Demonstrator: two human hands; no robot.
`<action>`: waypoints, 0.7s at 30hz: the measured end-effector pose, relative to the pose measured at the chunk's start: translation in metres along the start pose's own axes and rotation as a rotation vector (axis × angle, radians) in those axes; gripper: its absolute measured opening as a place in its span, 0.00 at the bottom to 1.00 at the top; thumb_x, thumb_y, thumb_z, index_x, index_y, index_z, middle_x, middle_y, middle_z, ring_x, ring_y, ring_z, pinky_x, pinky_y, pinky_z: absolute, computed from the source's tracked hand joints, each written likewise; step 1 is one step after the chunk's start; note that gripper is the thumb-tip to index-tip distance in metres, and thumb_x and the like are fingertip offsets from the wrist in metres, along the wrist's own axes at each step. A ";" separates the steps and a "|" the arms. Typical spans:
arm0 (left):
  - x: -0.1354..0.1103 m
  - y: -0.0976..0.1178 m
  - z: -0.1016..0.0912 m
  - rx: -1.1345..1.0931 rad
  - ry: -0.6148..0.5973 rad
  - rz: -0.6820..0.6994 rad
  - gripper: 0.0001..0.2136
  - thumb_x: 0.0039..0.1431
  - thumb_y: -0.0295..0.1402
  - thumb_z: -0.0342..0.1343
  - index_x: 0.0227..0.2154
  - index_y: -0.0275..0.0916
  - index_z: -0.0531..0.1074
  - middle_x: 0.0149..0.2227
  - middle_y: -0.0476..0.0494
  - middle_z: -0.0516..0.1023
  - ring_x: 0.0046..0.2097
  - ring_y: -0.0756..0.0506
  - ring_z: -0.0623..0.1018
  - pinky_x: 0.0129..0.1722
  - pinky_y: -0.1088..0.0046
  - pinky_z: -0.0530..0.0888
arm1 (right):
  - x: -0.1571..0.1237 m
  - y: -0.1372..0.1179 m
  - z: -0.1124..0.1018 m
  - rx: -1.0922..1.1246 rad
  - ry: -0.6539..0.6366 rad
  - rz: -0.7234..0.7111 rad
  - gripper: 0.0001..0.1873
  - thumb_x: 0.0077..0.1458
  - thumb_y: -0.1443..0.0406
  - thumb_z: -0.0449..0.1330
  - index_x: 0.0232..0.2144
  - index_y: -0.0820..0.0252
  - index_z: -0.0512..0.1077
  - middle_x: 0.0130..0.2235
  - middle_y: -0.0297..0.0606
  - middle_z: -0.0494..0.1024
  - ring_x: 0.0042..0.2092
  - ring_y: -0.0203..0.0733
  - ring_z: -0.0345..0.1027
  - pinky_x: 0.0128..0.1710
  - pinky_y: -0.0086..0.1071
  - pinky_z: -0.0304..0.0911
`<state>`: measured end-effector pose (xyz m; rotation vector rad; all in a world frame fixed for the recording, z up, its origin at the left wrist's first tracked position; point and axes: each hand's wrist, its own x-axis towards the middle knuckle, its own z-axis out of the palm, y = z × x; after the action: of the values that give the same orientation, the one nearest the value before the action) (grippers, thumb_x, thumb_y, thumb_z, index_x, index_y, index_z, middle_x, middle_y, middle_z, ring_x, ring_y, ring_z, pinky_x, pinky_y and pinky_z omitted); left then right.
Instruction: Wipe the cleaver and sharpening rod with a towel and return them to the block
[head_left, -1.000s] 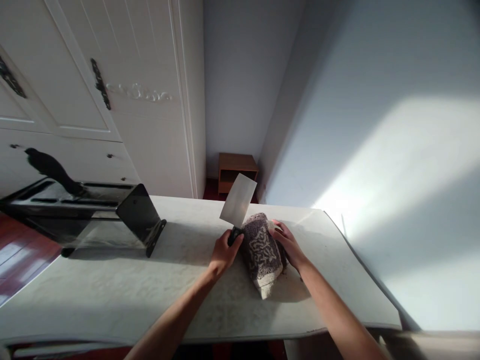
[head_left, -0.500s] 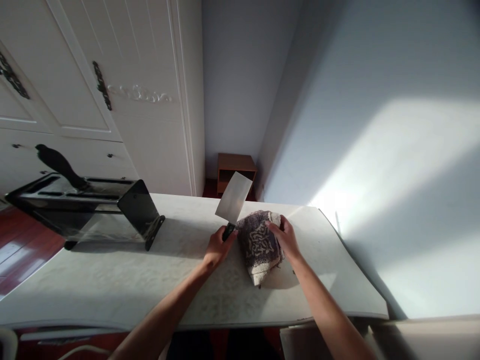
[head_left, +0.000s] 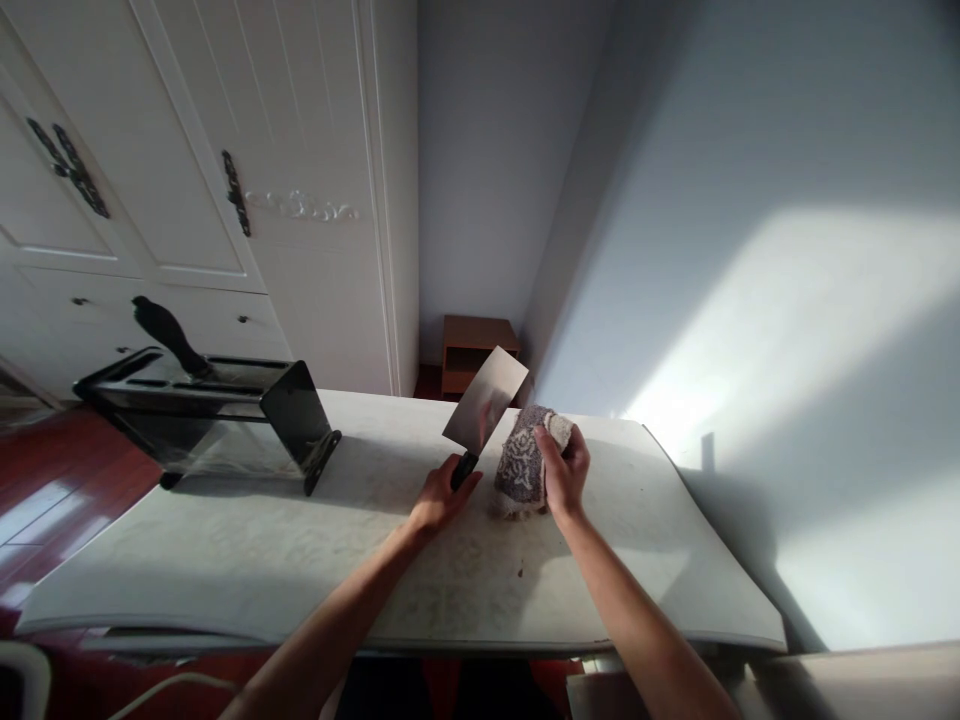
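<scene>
Head view: just right of the block (head_left: 296, 425), the left hand (head_left: 444, 496) has its fingers wrapped around the black handle (head_left: 465, 469) of a cleaver (head_left: 487, 400), its blade slanting away over the table (head_left: 262, 570). Farther right of the block, the right hand (head_left: 566, 475) pinches a patterned cloth (head_left: 521, 460), thumb on its face, the other fingers mostly hidden behind. The cloth sits just beside the blade, seemingly apart from it; whether it rests on the table I cannot tell. Good handling here would seem to mean a firm, steady handle, folded cloth between fingertips and steel, and any contact kept to the blade's flat, fingers clear of the edge.
</scene>
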<state>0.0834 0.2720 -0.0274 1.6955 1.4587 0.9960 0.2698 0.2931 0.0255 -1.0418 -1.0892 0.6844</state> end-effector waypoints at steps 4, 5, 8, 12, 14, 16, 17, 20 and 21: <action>-0.002 -0.003 0.001 0.055 -0.042 0.023 0.15 0.58 0.46 0.51 0.30 0.37 0.64 0.25 0.48 0.67 0.27 0.50 0.64 0.29 0.75 0.58 | -0.012 -0.003 0.014 -0.082 -0.090 -0.117 0.12 0.51 0.58 0.63 0.31 0.59 0.67 0.28 0.34 0.69 0.31 0.38 0.61 0.32 0.31 0.61; -0.003 -0.003 0.001 0.057 -0.046 0.033 0.14 0.58 0.45 0.51 0.31 0.37 0.64 0.25 0.47 0.68 0.28 0.49 0.65 0.29 0.75 0.58 | -0.015 -0.003 0.016 -0.124 -0.125 -0.136 0.11 0.51 0.58 0.63 0.32 0.59 0.68 0.29 0.35 0.70 0.31 0.38 0.62 0.33 0.32 0.61; -0.005 -0.004 0.001 0.052 -0.038 0.045 0.11 0.57 0.41 0.52 0.33 0.37 0.66 0.28 0.44 0.72 0.29 0.48 0.69 0.30 0.74 0.61 | -0.021 -0.001 0.020 -0.235 -0.268 -0.232 0.12 0.52 0.61 0.62 0.39 0.57 0.70 0.36 0.39 0.75 0.37 0.43 0.68 0.39 0.35 0.65; -0.004 -0.011 0.002 0.044 -0.009 0.053 0.09 0.57 0.35 0.52 0.36 0.35 0.69 0.33 0.38 0.76 0.33 0.45 0.74 0.33 0.73 0.65 | -0.030 0.006 0.022 -0.304 -0.506 -0.506 0.19 0.54 0.67 0.60 0.49 0.56 0.69 0.48 0.42 0.75 0.49 0.46 0.69 0.50 0.39 0.64; -0.002 -0.015 0.003 0.052 -0.003 0.063 0.09 0.55 0.31 0.51 0.36 0.34 0.71 0.36 0.34 0.77 0.36 0.41 0.75 0.36 0.70 0.68 | -0.034 0.009 0.023 -0.344 -0.600 -0.656 0.22 0.54 0.69 0.59 0.53 0.56 0.67 0.50 0.42 0.74 0.53 0.46 0.67 0.54 0.41 0.61; 0.000 -0.019 0.004 0.065 -0.010 0.082 0.09 0.53 0.30 0.51 0.36 0.33 0.73 0.39 0.32 0.78 0.41 0.38 0.76 0.41 0.67 0.69 | -0.036 0.013 0.023 -0.394 -0.664 -0.759 0.27 0.54 0.70 0.58 0.56 0.55 0.64 0.53 0.42 0.73 0.56 0.46 0.65 0.57 0.43 0.59; 0.001 -0.020 0.004 0.068 -0.017 0.095 0.09 0.53 0.29 0.51 0.35 0.34 0.74 0.40 0.32 0.78 0.44 0.37 0.75 0.43 0.66 0.69 | -0.037 0.014 0.023 -0.421 -0.683 -0.794 0.29 0.54 0.70 0.58 0.58 0.55 0.62 0.54 0.42 0.72 0.57 0.46 0.64 0.57 0.44 0.58; 0.003 -0.021 0.005 0.078 -0.035 0.114 0.09 0.52 0.28 0.51 0.34 0.35 0.75 0.41 0.33 0.78 0.46 0.36 0.75 0.46 0.63 0.69 | -0.035 0.017 0.022 -0.508 -0.719 -0.863 0.33 0.55 0.69 0.57 0.63 0.55 0.55 0.57 0.43 0.68 0.60 0.45 0.60 0.60 0.44 0.55; 0.003 -0.021 0.006 0.087 -0.041 0.109 0.09 0.52 0.28 0.52 0.33 0.34 0.75 0.40 0.32 0.77 0.46 0.35 0.75 0.46 0.63 0.69 | -0.034 0.018 0.022 -0.535 -0.728 -0.879 0.34 0.56 0.68 0.57 0.64 0.56 0.54 0.59 0.43 0.67 0.61 0.45 0.58 0.61 0.45 0.54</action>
<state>0.0787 0.2783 -0.0482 1.8640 1.4146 0.9611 0.2379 0.2781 -0.0019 -0.6128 -2.2569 0.0113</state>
